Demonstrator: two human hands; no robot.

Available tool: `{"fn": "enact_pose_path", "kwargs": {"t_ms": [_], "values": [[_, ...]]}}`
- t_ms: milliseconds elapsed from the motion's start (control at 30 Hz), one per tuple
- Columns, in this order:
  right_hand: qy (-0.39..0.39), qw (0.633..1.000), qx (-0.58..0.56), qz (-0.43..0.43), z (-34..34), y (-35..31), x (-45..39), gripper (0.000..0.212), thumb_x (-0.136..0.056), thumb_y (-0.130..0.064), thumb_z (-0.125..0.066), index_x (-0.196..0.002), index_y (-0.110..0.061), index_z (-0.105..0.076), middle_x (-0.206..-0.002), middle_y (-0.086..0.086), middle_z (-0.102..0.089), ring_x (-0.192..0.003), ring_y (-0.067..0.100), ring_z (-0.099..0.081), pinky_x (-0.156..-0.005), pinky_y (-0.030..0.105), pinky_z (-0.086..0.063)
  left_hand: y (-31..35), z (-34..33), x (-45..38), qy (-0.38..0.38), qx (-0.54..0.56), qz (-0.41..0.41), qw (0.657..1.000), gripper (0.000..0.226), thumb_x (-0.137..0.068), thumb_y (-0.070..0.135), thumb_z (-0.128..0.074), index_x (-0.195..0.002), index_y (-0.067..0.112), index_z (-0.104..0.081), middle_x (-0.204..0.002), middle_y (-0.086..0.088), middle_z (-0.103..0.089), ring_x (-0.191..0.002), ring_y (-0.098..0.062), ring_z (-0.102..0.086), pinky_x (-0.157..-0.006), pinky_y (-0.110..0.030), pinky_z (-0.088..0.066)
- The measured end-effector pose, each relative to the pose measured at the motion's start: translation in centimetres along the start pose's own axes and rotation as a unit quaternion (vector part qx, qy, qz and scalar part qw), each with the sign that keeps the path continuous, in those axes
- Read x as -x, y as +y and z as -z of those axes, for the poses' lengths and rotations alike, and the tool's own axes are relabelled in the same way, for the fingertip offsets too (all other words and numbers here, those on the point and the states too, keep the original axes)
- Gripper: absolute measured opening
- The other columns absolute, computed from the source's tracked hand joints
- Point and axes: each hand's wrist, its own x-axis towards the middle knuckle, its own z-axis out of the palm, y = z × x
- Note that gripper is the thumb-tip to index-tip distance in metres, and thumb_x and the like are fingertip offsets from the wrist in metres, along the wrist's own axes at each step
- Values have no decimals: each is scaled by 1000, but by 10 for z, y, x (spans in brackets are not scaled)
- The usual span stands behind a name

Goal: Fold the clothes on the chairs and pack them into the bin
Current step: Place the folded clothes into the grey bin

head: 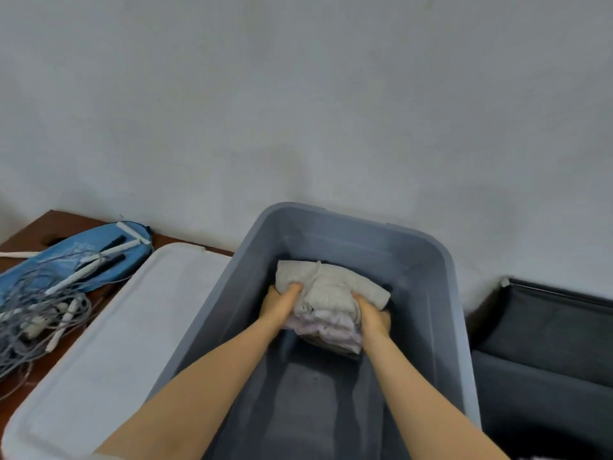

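A grey plastic bin (441, 293) stands open in front of me against the wall. Inside it, toward the far end, lies a stack of folded clothes: a cream garment (335, 288) on top, a pale pink one (331, 330) under it, and something darker at the bottom. My left hand (280, 305) grips the stack's left side, fingers curled into the cream cloth. My right hand (373, 315) grips its right side. Both forearms reach down into the bin. The near half of the bin floor is bare.
The bin's white lid (109, 343) lies flat to the left on a brown table (39, 227). Further left are a blue bag (66, 260) and a tangle of grey cables (36, 313). A dark chair or sofa (544, 343) sits at the right.
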Motion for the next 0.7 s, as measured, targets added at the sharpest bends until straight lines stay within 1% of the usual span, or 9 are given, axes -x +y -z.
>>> {"fn": "enact_pose_path", "kwargs": {"t_ms": [33, 167, 233, 300, 367, 433, 533, 633, 700], "values": [[5, 1000, 7, 28, -5, 4, -5, 71, -72, -33, -81, -132, -9, -52, -120, 10, -65, -105, 28, -63, -88, 34, -51, -4, 0, -6, 17, -4, -12, 1000, 66, -82, 44, -63, -137, 11, -48, -134, -10, -55, -119, -28, -54, -97, -30, -41], [-30, 987, 108, 112, -25, 19, -24, 50, -80, -28, -75, -124, -12, -59, -117, 4, -65, -109, 24, -62, -86, 28, -47, -23, -4, -23, 68, -88, -44, 993, 42, -94, 28, -54, -132, 11, -51, -130, -13, -57, -118, -30, -54, -85, -24, -35], [-26, 987, 127, 92, -26, 30, -36, 39, -82, -31, -73, -115, -14, -63, -106, 1, -65, -98, 21, -63, -80, 26, -43, -34, -8, -28, 100, -101, -44, 989, 38, -95, 27, -53, -127, 7, -55, -124, -15, -61, -113, -30, -57, -81, -23, -36], [-25, 993, 104, 55, -19, 39, -45, 31, -82, -34, -73, -107, -20, -63, -105, 2, -67, -84, 17, -62, -77, 26, -44, -36, -12, -28, 124, -96, -49, 986, 35, -94, 28, -55, -121, 6, -59, -120, -14, -63, -110, -30, -59, -80, -23, -37], [-24, 995, 93, 40, -13, 44, -49, 40, -79, -38, -75, -112, -18, -63, -110, 5, -68, -86, 19, -63, -78, 27, -46, -36, -14, -29, 146, -100, -41, 983, 35, -92, 30, -57, -117, 6, -61, -118, -15, -64, -108, -32, -59, -79, -24, -37], [-11, 994, 105, 35, -8, 44, -49, 56, -78, -41, -75, -124, -13, -60, -115, 7, -66, -99, 26, -63, -79, 27, -44, -32, -14, -29, 151, -99, -25, 983, 36, -91, 32, -58, -116, 6, -61, -118, -16, -64, -108, -34, -59, -78, -26, -38], [13, 991, 130, 42, -4, 40, -40, 61, -84, -40, -69, -133, -7, -53, -129, 14, -61, -114, 33, -59, -82, 30, -44, -25, -11, -23, 134, -96, -10, 986, 47, -90, 37, -58, -125, 6, -55, -126, -17, -60, -115, -35, -56, -87, -32, -43], [56, 994, 90, 21, -2, 24, -16, 58, -88, -37, -63, -134, -3, -51, -133, 19, -57, -119, 37, -56, -96, 39, -46, -17, -7, -3, 123, -121, 0, 985, 64, -89, 44, -58, -138, 6, -43, -138, -17, -51, -124, -35, -49, -101, -40, -41], [87, 993, 82, 24, -3, 6, 3, 52, -90, -33, -57, -130, 0, -54, -131, 23, -57, -118, 40, -56, -97, 43, -46, -12, -4, 14, 129, -128, -5, 983, 72, -89, 44, -58, -144, 5, -33, -145, -18, -43, -131, -36, -43, -107, -44, -37]]}}
